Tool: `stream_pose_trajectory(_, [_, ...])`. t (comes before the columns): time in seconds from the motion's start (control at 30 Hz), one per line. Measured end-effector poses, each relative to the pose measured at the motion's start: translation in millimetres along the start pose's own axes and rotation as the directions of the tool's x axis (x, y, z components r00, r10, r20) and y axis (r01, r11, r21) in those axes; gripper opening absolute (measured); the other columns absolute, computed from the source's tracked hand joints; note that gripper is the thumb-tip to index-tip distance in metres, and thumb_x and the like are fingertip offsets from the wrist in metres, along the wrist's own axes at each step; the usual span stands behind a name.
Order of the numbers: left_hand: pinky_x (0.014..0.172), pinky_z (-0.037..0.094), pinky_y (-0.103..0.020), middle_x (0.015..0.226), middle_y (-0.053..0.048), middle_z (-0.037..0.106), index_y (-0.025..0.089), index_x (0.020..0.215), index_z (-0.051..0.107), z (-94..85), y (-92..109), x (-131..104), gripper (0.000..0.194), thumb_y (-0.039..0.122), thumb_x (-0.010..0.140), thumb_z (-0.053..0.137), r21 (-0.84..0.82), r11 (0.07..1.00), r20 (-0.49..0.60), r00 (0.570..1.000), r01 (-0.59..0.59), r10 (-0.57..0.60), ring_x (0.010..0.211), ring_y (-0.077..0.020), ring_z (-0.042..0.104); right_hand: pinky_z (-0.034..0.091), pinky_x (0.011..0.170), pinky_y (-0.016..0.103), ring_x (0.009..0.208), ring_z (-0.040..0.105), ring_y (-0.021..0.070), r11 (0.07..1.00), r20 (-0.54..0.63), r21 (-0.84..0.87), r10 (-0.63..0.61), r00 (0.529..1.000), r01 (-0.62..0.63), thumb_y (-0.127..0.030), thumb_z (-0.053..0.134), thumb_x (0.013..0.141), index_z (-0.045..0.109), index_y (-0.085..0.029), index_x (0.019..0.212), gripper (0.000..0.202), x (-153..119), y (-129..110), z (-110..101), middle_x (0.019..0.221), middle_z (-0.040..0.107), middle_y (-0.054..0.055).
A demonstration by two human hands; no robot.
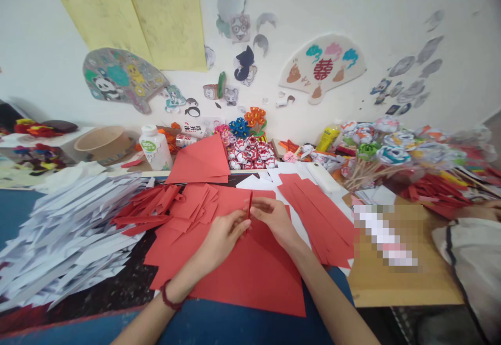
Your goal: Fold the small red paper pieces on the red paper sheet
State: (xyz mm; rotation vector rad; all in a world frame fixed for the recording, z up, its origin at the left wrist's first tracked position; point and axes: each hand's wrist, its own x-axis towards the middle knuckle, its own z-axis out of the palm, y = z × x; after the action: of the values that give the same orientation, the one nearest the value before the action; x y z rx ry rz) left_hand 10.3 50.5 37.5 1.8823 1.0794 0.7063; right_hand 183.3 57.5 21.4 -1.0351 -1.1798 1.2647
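I have a small red slip (251, 200) between my hands, upright and nearly edge-on, above the big red sheets (254, 277). My left hand (224, 233) closes thumb and fingers on its lower end; my right hand (276, 219) has its fingertips bent in and pinching it from the other side. Where each pad presses is too small to tell.

To handle it well, I judge, I should match the edges first, hold them lightly with the left, and let the right run along the crease in one even press. Squeezing too hard could skew or wrinkle thin paper. Elbows low and wrists just above the sheets should steady me without my sleeveless forearms dragging the loose squares (190, 204) beside my left hand. The folded red pieces (146, 209) lie beyond those, next to the white strips (78, 235).
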Motion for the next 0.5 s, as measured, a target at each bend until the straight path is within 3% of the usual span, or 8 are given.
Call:
stream_pose_trajectory(0.17, [0.062,0.042,-0.023,0.067,0.0,0.065,0.017,0.09,0.064,-3.5,-0.2,-2.6,0.025,0.036,0.092,0.048,-0.01,1.0,0.021,1.0,0.0,0.0,0.062,-0.0138,0.06,0.052,0.088,0.041,0.09,0.069,0.0237,0.998,0.0,-0.056,0.02,1.0,-0.019,-0.05,0.08,0.066,0.074,-0.018,0.094,0.044,-1.6,-0.7,1.1,0.097,0.074,0.01])
stream_pose_trajectory(0.37, [0.061,0.04,-0.023,0.07,-0.002,0.065,0.016,0.086,0.065,-4.9,-3.9,-4.2,0.037,0.04,0.096,0.039,0.028,0.999,0.031,0.999,-0.036,0.035,0.062,-0.0133,0.058,0.051,0.086,0.038,0.09,0.069,0.0228,0.999,0.11,-0.036,-0.007,0.994,0.011,-0.049,0.076,0.072,0.075,-0.018,0.095,0.038,-2.3,-3.4,0.1,0.093,0.075,0.008])
stream_pose_trajectory(0.5, [0.06,0.038,-0.025,0.07,-0.004,0.066,0.016,0.081,0.063,-3.6,-6.6,-6.1,0.045,0.04,0.1,0.029,0.249,0.968,-0.062,0.997,-0.024,0.041,0.061,-0.0153,0.059,0.051,0.083,0.035,0.085,0.068,0.0207,0.998,0.152,-0.054,-0.023,0.988,0.032,-0.045,0.067,0.081,0.075,-0.019,0.099,0.032,-4.1,-7.5,-0.8,0.093,0.074,0.006])
